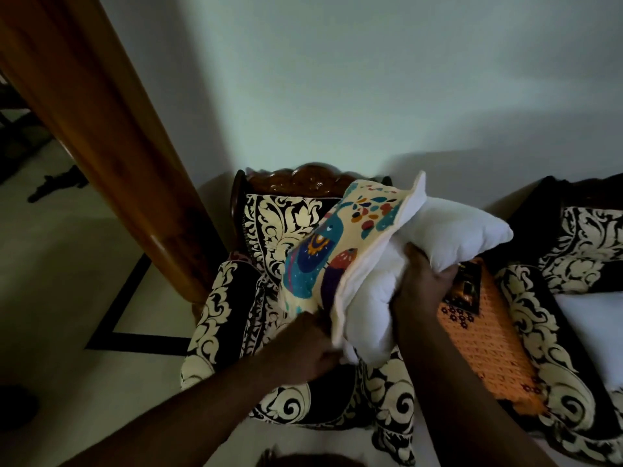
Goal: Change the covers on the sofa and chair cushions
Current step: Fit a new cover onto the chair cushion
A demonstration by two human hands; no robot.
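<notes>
A white cushion insert [448,237] sticks halfway out of a cream cover printed with colourful peacocks [337,244], held above a chair with black-and-cream floral upholstery [269,227]. My right hand [424,281] grips the bare white insert from below at its middle. My left hand [303,345] holds the lower open edge of the peacock cover, its fingers hidden behind the fabric.
An orange patterned cloth [485,345] lies over the chair's right armrest. A second chair in the same upholstery [586,251] stands to the right with a white cushion [596,328] on its seat. A thick wooden post [101,129] rises at the left over a pale floor.
</notes>
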